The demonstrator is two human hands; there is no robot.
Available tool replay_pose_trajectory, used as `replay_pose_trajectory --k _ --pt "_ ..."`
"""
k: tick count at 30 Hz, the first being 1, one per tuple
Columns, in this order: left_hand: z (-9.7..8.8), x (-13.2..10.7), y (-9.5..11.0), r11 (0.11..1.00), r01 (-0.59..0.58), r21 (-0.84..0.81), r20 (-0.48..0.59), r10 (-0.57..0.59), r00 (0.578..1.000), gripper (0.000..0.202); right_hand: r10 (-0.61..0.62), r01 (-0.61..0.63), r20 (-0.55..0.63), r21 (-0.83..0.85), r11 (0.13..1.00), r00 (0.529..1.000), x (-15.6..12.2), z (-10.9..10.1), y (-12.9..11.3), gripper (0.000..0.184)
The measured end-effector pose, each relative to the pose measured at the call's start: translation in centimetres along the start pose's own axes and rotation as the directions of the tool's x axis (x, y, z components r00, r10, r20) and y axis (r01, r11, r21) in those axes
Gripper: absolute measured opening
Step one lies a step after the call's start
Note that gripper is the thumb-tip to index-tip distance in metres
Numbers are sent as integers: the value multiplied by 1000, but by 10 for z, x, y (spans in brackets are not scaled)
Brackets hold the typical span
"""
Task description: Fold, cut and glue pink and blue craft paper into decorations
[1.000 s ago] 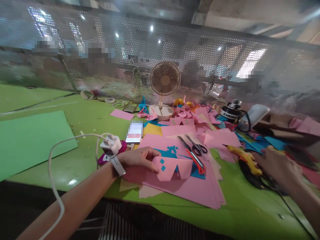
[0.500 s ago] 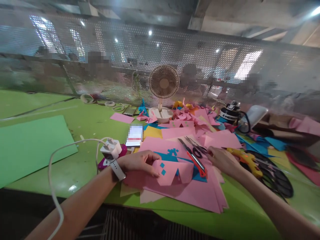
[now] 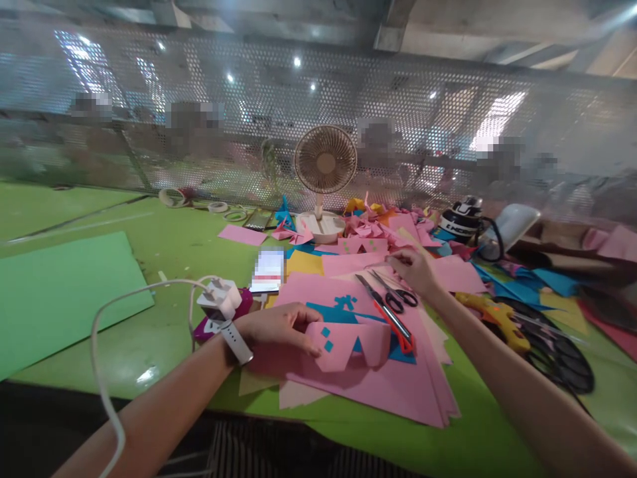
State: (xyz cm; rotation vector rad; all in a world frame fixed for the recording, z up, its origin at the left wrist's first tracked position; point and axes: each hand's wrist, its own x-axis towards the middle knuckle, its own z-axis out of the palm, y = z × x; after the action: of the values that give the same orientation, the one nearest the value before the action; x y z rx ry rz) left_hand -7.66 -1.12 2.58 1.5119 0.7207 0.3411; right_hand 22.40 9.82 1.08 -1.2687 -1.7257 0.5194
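Observation:
My left hand [image 3: 283,332], with a white watch strap at the wrist, pinches the left end of a pink paper cutout [image 3: 333,358] with a V-shaped notch. Two small blue paper diamonds [image 3: 327,339] sit on the cutout near my thumb. Beyond it, more small blue paper pieces [image 3: 344,303] lie on a blue sheet [image 3: 317,312]. Over the pink papers behind the scissors [image 3: 398,300], my right hand [image 3: 412,269] has its fingertips pinched together; anything between them is too thin to make out. A red box cutter [image 3: 392,322] rests beside the scissors.
A small fan [image 3: 326,162] stands at the back, by piled folded paper. Left are a lit phone [image 3: 267,270], a white charger [image 3: 221,297] with its cable, and a large green sheet [image 3: 74,292]. A yellow tool [image 3: 492,318], black reel [image 3: 565,355] and bottle [image 3: 460,222] are right.
My right hand has moved up and left, away from the scissors handles, to above the pink papers farther back. My left hand still holds the pink cutout, which has shifted slightly.

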Motion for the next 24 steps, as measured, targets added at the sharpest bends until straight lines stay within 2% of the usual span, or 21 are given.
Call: replay_pose_trajectory --k 2,5,10,13,17,20,24 --pt "0 0 0 1000 6 19 -7 -6 1000 20 12 -13 17 37 999 1000 -3 5 5 25" --pt "0 0 0 998 12 59 -25 -11 1000 22 44 -43 -1 113 993 999 -9 1 4 28" --pt "1 1 1 1000 13 18 -5 -13 1000 20 92 -86 -15 238 967 996 -13 -12 -17 33" --pt "3 1 1 1000 9 -25 6 -9 1000 19 65 -67 18 272 960 998 -20 -11 -29 33" --pt "4 0 1 999 17 -46 -9 -17 1000 19 -70 71 -8 80 994 997 -32 -4 -38 24" --pt "4 0 0 999 11 -45 -17 -12 1000 19 -156 154 -8 -94 984 988 -40 -1 -45 19" --pt "3 0 -1 998 18 -64 -3 -18 1000 19 -186 183 1 -161 970 983 -43 -1 -53 23"
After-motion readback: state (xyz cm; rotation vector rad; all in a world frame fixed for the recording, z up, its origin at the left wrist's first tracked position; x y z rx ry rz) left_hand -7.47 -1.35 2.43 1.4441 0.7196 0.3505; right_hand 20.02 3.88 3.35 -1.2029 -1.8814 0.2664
